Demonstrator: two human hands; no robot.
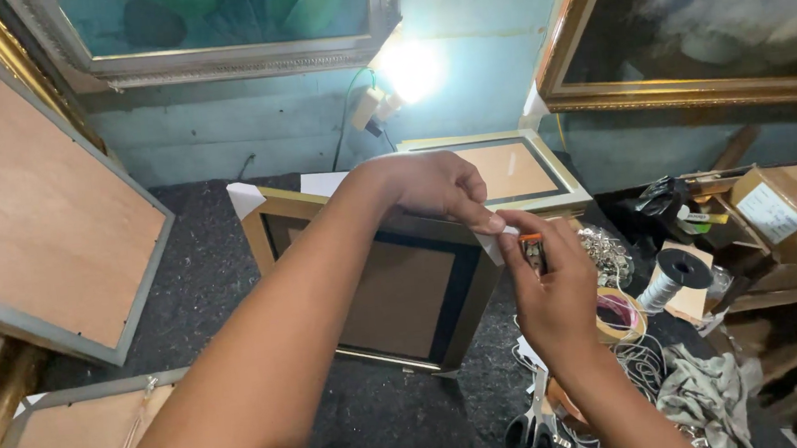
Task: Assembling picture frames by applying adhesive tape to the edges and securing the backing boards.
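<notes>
- The small orange tool (532,249) in my right hand (556,302) is mostly covered by my fingers, so I cannot tell what kind it is.
- My left arm crosses over the picture frame (394,291) and hides part of its back.
- The scissors (530,424) below the frame are half cut off by my right wrist.
- My left hand (433,185) pinches the frame's white right corner piece (493,245) between thumb and finger.
- My right hand is closed around the orange tool, pressed against that same corner.
- The frame stands tilted in front of me, back side towards me: brown board, dark border, gold edge, white protectors on the corners.
- It rests on a dark grey felt table (203,268).
- Right of the frame lie a roll of tape (620,316), a black spool (676,276), tangled cord and a grey rag (705,389).
- Behind the frame lies a second flat frame (508,170), under a bright lamp (410,67) on a blue wall.
- Left of the frame lean 2 larger backing boards.
</notes>
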